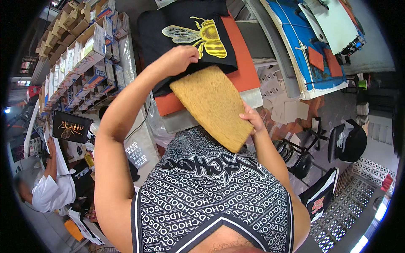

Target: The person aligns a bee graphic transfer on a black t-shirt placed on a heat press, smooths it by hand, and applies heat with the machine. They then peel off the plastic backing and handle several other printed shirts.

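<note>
A brown, fibrous-looking flat board (pixel 213 107) is tilted in front of my chest. My right hand (pixel 252 120) grips its right edge, with the thumb on the upper face and the other fingers mostly hidden. Just beyond the board lies a black shirt (pixel 154 33) printed with a large yellow bee (pixel 211 38). The curled fingers of my left hand (pixel 181 59) are closed at the shirt's near part and seem to pinch its cloth. Under the shirt is an orange-red flat platen (pixel 244 55), which sticks out on the right and at the lower left.
Stacked cardboard boxes (pixel 90 46) stand at the left. Farther left, a person in a white shirt (pixel 55 192) works near another black bee-printed piece (pixel 71 125). A blue-topped table (pixel 291 33) is at upper right. Black chairs (pixel 301 162) stand at right.
</note>
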Demonstrator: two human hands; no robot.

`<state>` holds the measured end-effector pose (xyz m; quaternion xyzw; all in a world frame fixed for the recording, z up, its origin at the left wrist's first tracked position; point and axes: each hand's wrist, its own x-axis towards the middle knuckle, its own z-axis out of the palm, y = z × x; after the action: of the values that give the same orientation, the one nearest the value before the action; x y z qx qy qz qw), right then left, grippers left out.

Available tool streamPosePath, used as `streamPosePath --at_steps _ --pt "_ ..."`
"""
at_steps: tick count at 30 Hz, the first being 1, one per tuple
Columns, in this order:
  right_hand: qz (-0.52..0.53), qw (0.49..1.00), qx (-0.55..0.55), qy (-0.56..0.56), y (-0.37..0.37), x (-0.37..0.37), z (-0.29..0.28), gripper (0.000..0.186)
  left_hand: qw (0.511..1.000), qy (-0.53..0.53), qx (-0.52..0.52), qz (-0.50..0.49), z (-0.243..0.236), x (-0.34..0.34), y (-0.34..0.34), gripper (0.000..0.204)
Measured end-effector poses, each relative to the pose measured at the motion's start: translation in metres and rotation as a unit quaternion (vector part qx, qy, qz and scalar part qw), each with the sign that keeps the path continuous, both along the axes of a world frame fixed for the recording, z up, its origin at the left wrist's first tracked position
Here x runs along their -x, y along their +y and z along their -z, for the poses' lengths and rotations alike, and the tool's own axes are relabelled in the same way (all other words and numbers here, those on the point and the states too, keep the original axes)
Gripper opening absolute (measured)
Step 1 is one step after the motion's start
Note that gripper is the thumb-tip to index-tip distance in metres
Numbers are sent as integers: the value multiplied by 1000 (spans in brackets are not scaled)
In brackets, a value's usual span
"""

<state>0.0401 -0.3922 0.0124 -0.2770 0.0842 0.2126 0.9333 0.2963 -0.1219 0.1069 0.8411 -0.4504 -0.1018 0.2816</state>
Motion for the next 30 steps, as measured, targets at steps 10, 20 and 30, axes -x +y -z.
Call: streamPosePath --at_steps 10,20,30 --pt "52 991 117 -47 31 -94 -22 78 967 -239 -84 8 -54 -1 -1 11" --pt "101 988 116 -21 60 -74 -43 66 982 -161 -76 57 -51 9 -13 18" --pt "131 989 61 33 109 -146 -39 39 993 -113 -12 42 -67 5 -23 10"
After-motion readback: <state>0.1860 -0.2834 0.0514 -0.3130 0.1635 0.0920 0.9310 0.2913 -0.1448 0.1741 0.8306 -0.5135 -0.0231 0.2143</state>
